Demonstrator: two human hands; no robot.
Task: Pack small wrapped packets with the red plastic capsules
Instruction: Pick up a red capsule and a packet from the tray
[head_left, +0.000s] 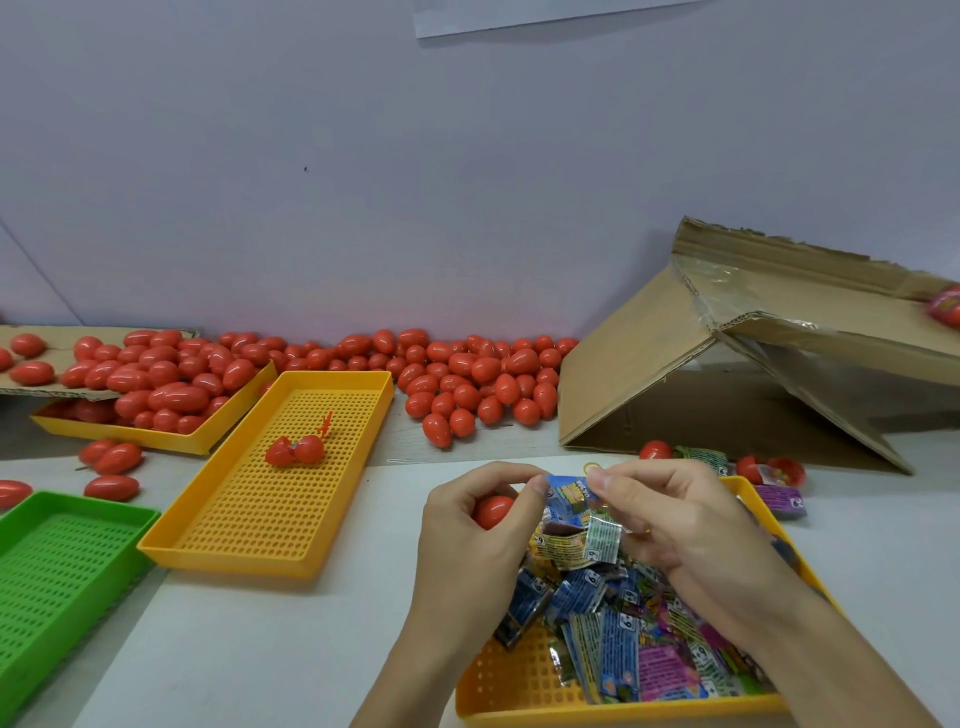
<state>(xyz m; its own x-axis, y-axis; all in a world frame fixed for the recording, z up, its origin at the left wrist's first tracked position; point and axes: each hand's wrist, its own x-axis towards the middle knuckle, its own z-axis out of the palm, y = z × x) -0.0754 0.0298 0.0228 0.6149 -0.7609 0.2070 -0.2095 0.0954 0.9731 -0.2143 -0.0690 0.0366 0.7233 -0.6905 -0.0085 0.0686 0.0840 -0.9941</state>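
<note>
Two bare forearms enter frame from bottom edge, no sleeves visible. Left hand (470, 525): no rings, no watch, no glove; nails short, unpainted. Right hand (680, 519): likewise bare of rings and gloves; nails short (thumbnail plainly visible). Small dark mark on outer side of right wrist, blurred; cannot tell whether tattoo or something else. Both wrists without bands.

Bright, even light from overhead fills the view and leaves only soft, short shadows under the yellow tray (291, 564) and the cardboard box (649, 384). Tape on the box shows faint glare. Wide-angle bending curves the edges, where detail smears slightly.
</note>
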